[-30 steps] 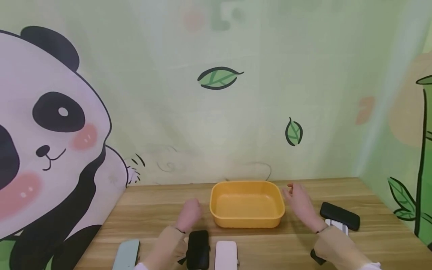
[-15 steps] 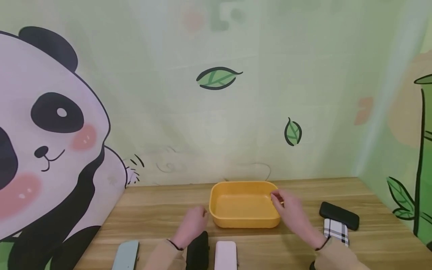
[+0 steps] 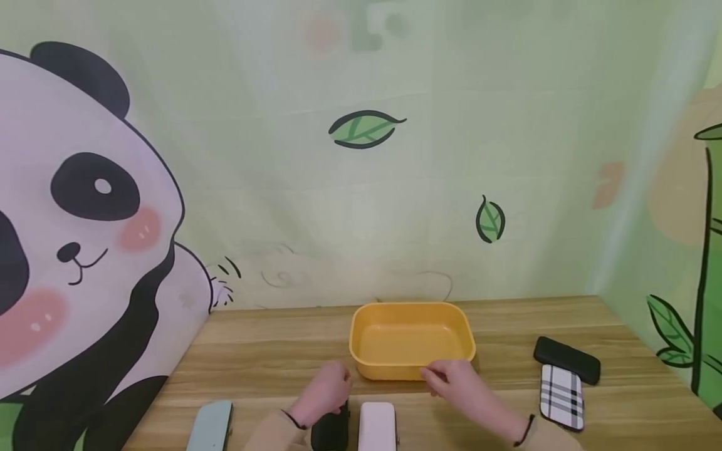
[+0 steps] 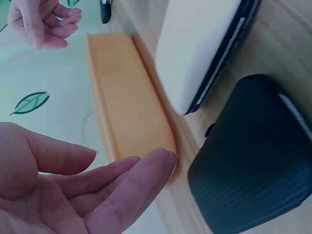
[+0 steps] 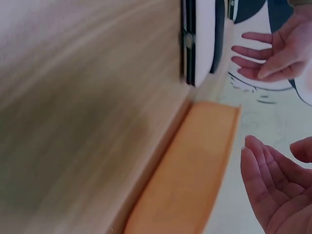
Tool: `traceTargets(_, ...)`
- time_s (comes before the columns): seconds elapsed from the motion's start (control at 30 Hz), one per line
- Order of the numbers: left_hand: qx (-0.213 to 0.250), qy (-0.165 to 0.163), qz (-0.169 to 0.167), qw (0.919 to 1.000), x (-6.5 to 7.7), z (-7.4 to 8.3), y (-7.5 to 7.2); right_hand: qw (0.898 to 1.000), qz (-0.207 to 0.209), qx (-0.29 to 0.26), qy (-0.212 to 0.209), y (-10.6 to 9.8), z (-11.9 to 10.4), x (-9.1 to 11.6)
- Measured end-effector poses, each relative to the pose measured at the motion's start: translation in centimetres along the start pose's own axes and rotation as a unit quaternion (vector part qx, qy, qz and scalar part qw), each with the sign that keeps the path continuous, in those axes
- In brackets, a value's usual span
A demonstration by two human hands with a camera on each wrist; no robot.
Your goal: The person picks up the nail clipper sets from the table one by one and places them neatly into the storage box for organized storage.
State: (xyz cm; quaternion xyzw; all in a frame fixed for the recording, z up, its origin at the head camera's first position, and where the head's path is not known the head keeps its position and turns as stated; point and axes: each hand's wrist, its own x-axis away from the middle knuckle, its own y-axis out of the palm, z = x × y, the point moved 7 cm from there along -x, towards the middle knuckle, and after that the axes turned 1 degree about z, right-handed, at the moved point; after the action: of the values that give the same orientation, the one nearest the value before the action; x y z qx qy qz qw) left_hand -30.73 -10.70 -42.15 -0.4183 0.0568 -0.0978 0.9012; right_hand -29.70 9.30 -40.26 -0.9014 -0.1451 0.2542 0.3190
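My left hand [image 3: 326, 393] hovers over a black case [image 3: 330, 432] with nothing in its fingers. In the left wrist view, that hand's loosely bent fingers [image 4: 129, 195] stand apart from the thumb, beside the ribbed black case [image 4: 253, 156]. Just in front of the yellow tub's [image 3: 412, 373] near wall is my right hand [image 3: 459, 383], its fingertips overlapping the rim in the head view. The right wrist view shows its fingers [image 5: 263, 180] relaxed and holding nothing. Between and below the hands lies a pale pink hard case [image 3: 376, 427] with a metal clasp on its side.
At the left front lies a grey-green case [image 3: 211, 426]. On the right, a black case [image 3: 566, 360] touches a black-and-white plaid case [image 3: 561, 397]. Behind the wooden table [image 3: 271, 338] hangs a green backdrop [image 3: 429, 163] printed with a panda and leaves.
My right hand has moved from the tub's right side, across its right end, to the front. My left hand has come slightly nearer and to the right. The plaid case is now fully uncovered.
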Motion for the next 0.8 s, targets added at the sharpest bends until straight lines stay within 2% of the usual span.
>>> traceTargets(0.1, -0.006, 0.014, 0.001, 0.9999, -0.5, -1.0, 1.0, 1.000, -0.025, 0.002, 0.000, 1.1, 0.0, 0.3)
traceTargets(0.13, -0.010, 0.035, 0.005, 0.9993, -0.7, -1.4, 1.4, 0.999, -0.033, -0.002, 0.004, 1.4, 0.1, 0.4)
traceTargets(0.2, -0.015, 0.039, 0.005, 0.9991, -0.9, -1.8, 1.8, 0.999, -0.047, -0.009, 0.016, 2.0, 0.3, 0.5)
traceTargets(0.33, -0.025, 0.055, 0.012, 0.9981, -0.6, -1.4, 1.8, 0.997, -0.065, -0.027, 0.043, 2.9, 0.9, 0.6)
traceTargets(0.37, -0.025, 0.041, 0.008, 0.9988, -0.3, -1.1, 1.5, 0.996, -0.067, -0.028, 0.046, 3.1, 1.1, 0.6)
traceTargets(0.47, -0.022, 0.034, 0.005, 0.9992, 0.3, -0.5, 1.3, 0.995, -0.078, -0.027, 0.061, 3.6, 1.6, 0.7)
traceTargets(0.6, -0.017, 0.003, -0.004, 0.9998, 0.7, -0.3, 1.3, 0.992, -0.093, -0.040, 0.075, 4.3, 2.1, 0.9)
traceTargets(0.8, -0.042, -0.008, 0.002, 0.9991, 0.8, -0.2, 1.4, 0.988, -0.100, -0.071, 0.098, 5.1, 2.5, 1.1)
